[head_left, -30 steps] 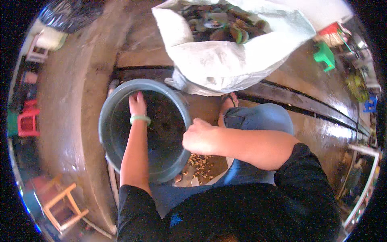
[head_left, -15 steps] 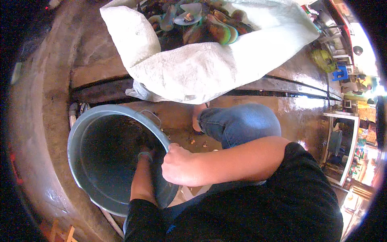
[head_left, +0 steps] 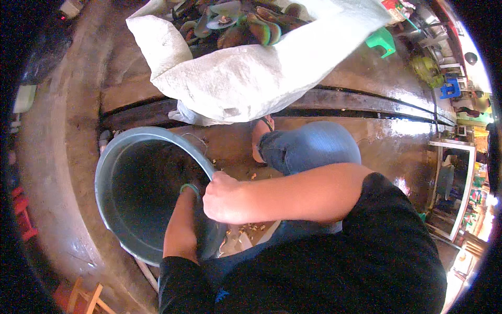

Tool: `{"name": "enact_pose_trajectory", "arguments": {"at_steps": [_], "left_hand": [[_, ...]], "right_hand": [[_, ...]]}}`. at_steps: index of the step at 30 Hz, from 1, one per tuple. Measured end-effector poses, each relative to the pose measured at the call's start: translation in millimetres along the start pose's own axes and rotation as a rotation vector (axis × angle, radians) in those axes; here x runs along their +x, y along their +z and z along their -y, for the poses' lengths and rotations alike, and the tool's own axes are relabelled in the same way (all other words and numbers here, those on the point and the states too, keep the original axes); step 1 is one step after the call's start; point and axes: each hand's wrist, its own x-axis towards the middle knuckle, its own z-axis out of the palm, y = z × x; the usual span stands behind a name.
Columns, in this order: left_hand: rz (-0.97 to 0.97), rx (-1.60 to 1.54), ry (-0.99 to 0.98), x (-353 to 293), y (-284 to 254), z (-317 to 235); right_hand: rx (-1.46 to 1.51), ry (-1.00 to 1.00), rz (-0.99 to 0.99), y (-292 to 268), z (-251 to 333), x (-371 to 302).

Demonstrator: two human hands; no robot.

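A large grey bucket point(head_left: 149, 134) tilts on the floor at left, its mouth turned up toward me. My right hand point(head_left: 222, 199) is closed around the rim on its right side. Deep in the dark inside is my left hand point(head_left: 194, 177), with a green band at the wrist; shadow hides its fingers and whatever they touch. Beyond the bucket stands a white woven sack point(head_left: 225, 86), its mouth rolled open. Green-edged mussels point(head_left: 238, 34) fill the sack's opening, and neither hand touches them.
A dark slotted drain point(head_left: 345, 102) crosses the wet floor behind my foot point(head_left: 260, 141). Shell bits point(head_left: 253, 228) lie by the bucket. A green stool point(head_left: 384, 42) and a blue stool point(head_left: 449, 89) stand at far right, a red stool point(head_left: 22, 214) at left, near a wooden frame point(head_left: 89, 299).
The view has shifted a little, so the sack sits higher and the bucket slightly higher in the picture. My right hand keeps its hold on the rim; the left stays inside.
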Motion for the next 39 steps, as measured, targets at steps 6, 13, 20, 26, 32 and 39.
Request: {"name": "enact_pose_trajectory", "arguments": {"at_steps": [6, 13, 20, 26, 32, 39], "left_hand": [[-0.335, -1.506, 0.256, -132, -100, -1], [-0.352, -2.315, 0.605, -272, -144, -35], [-0.228, -2.136, 0.530, -313, -143, -68], [-0.259, -2.133, 0.744, -299, -149, -61], [-0.240, -2.084, 0.908, -286, -143, -48], [-0.286, -1.973, 0.974, -288, -144, -49]], "right_hand": [[0.120, 0.066, 0.084, -35, -8, -1], [0.548, 0.090, -0.818, -18, -23, 22], [0.814, 0.142, -0.871, -17, -28, 42], [0.802, 0.046, -0.801, -24, -41, 42], [0.817, 0.106, -0.655, -29, -35, 35], [0.537, 0.002, -0.687, -32, -34, 28]]}}
